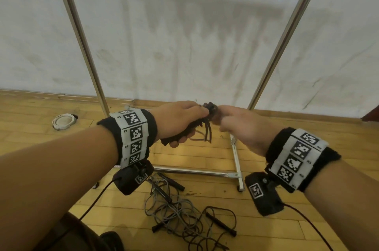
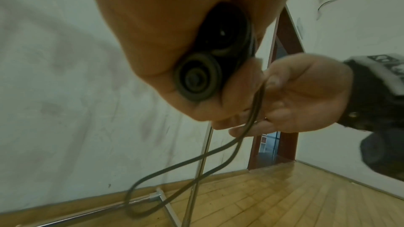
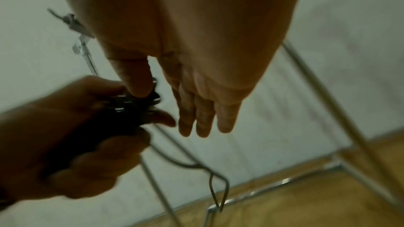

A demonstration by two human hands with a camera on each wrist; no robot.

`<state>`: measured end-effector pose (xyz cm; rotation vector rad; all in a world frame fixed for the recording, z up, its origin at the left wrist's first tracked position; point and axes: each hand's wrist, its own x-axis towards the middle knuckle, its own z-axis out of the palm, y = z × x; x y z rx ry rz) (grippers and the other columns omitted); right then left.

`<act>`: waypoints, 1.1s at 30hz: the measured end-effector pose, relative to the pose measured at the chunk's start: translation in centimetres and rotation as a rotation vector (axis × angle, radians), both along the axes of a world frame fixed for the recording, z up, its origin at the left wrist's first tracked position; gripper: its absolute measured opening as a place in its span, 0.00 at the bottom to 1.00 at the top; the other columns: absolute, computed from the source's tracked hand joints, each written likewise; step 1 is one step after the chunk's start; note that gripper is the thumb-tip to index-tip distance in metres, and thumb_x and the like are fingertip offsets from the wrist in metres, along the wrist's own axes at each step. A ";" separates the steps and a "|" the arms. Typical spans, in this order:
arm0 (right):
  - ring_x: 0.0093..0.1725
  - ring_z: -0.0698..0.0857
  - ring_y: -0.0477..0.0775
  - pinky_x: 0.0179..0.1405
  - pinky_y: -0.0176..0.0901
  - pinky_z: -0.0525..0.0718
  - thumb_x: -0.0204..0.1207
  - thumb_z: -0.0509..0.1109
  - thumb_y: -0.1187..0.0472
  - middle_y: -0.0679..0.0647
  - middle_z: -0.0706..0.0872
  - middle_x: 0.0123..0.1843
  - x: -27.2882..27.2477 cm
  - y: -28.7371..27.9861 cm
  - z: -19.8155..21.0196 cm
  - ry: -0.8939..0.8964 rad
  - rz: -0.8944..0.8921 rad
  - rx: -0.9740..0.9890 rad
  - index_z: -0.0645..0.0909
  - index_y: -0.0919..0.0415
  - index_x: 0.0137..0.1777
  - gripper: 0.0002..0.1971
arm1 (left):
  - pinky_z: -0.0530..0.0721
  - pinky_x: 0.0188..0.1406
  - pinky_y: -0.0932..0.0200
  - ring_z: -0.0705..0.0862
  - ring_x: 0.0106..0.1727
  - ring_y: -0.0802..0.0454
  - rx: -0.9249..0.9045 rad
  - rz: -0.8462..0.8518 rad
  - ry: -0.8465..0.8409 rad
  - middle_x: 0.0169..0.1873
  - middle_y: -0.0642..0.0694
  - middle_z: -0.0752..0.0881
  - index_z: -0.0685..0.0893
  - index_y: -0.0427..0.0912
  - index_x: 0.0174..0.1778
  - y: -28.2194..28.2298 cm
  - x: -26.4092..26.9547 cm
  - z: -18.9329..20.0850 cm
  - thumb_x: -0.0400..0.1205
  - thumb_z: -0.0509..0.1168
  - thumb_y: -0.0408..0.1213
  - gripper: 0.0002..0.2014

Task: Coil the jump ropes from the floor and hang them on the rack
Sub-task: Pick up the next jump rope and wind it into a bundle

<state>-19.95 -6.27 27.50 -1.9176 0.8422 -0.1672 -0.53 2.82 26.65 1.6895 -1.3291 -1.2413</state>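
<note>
Black jump rope [image 1: 202, 122], handles bundled, loops dangling.

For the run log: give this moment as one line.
left hand: grips both rope handles | right hand: pinches cord at handle tops | loops dangle | other ropes: tangled on floor | rack: behind

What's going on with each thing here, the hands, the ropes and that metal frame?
Left hand: grips both handles of the dark jump rope.
Right hand: thumb and forefinger pinch the rope at the handle tops.
Dark jump rope: bundled, short loops dangling.
Floor ropes: tangled, uncoiled.
Rack: standing by the wall.
</note>
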 end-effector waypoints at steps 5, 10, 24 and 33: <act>0.59 0.91 0.54 0.71 0.56 0.83 0.90 0.61 0.60 0.55 0.93 0.54 1.4 3.0 0.1 -0.142 0.015 0.122 0.84 0.59 0.67 0.13 | 0.80 0.23 0.55 0.80 0.27 0.49 -0.013 0.085 0.004 0.32 0.46 0.84 0.81 0.42 0.57 -0.5 -0.3 0.1 0.91 0.61 0.57 0.20; 0.27 0.77 0.47 0.42 0.55 0.93 0.90 0.60 0.50 0.50 0.75 0.30 1.2 2.8 0.5 -0.009 -0.049 0.012 0.84 0.61 0.55 0.16 | 0.81 0.24 0.56 0.82 0.29 0.51 0.078 -0.020 0.048 0.31 0.48 0.85 0.82 0.40 0.60 -0.1 1.2 0.7 0.85 0.74 0.45 0.15; 0.47 0.83 0.55 0.47 0.49 0.83 0.87 0.64 0.61 0.51 0.81 0.44 2.5 -0.3 -0.1 0.321 -0.109 -0.261 0.85 0.61 0.58 0.09 | 0.63 0.27 0.62 0.70 0.33 0.57 -0.230 -0.415 -1.204 0.44 0.54 0.76 0.69 0.45 0.77 1.7 -3.9 -1.2 0.92 0.62 0.49 0.21; 0.24 0.65 0.47 0.22 0.40 0.65 0.88 0.60 0.40 0.46 0.70 0.27 2.0 0.1 -3.5 0.401 0.106 0.236 0.82 0.55 0.47 0.20 | 0.68 0.25 0.64 0.77 0.33 0.63 -0.505 0.084 -0.846 0.37 0.58 0.77 0.69 0.51 0.59 1.7 -0.7 1.4 0.88 0.67 0.45 0.13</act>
